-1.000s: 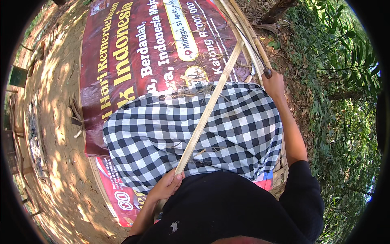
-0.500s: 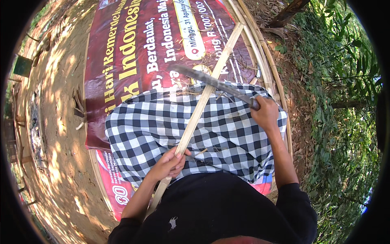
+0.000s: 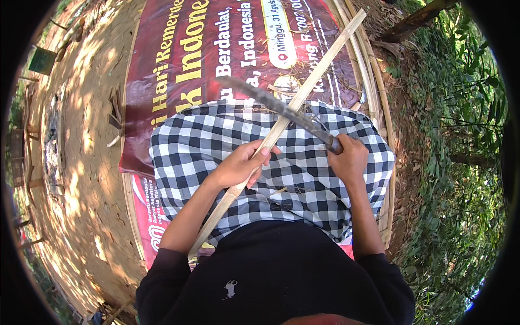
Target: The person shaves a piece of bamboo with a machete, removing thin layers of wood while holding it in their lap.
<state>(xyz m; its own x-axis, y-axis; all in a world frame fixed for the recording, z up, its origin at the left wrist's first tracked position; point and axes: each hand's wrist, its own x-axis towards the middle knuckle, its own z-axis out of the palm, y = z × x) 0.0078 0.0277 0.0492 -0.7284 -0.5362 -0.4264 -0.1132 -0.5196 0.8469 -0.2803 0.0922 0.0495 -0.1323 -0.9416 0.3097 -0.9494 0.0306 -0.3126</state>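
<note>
One bamboo strip point(image 3: 281, 127), one machete point(image 3: 276, 105) — left hand point(image 3: 241, 162), right hand point(image 3: 349, 157).

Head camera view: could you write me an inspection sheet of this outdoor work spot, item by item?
Surface: red printed banner spread on bare earth; a black-and-white checked cloth covers the lap.
Job's things: long bamboo strip lying diagonally across the lap; dark long-bladed knife crossing over it.
Clutter: more bamboo strips along the banner's right edge; shavings on the cloth.
Hands: left hand grips the strip; right hand grips the knife handle.
Cables: nothing seen.
Surroundings: sunlit dirt on the left, green plants on the right.
</note>
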